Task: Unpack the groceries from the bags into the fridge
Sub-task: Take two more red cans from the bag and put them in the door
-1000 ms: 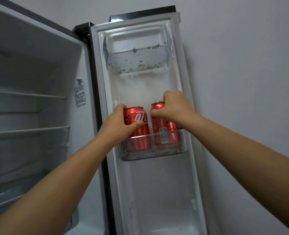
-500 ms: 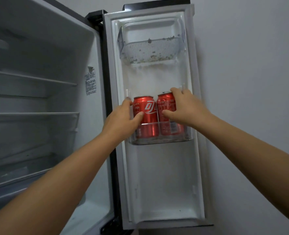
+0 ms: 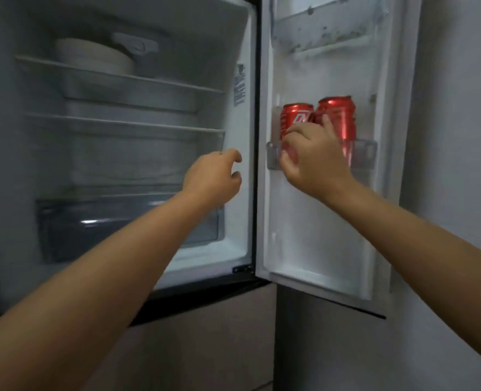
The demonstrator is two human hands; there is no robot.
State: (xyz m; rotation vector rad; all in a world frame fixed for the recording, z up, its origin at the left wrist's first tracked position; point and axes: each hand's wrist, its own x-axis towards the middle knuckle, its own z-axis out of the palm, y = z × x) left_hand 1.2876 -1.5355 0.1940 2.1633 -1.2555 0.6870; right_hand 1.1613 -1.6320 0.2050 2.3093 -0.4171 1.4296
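Observation:
Two red cola cans stand side by side in the clear door shelf of the open fridge door. My right hand is in front of them, and its thumb and curled fingers wrap the left can. The right can stands free beside it, touching or nearly touching. My left hand hangs in the air before the fridge's right inner wall, left of the door. Its fingers are loosely curled and hold nothing. No grocery bag is in view.
Inside the fridge, white bowls sit on the top glass shelf, with a second shelf and a clear crisper drawer below. A stained upper door bin hangs above the cans. A grey wall lies just right of the door.
My left hand has let go of the left can and drawn back to the left. My right hand has shifted from the right can onto the left one. The view has dropped and swung left.

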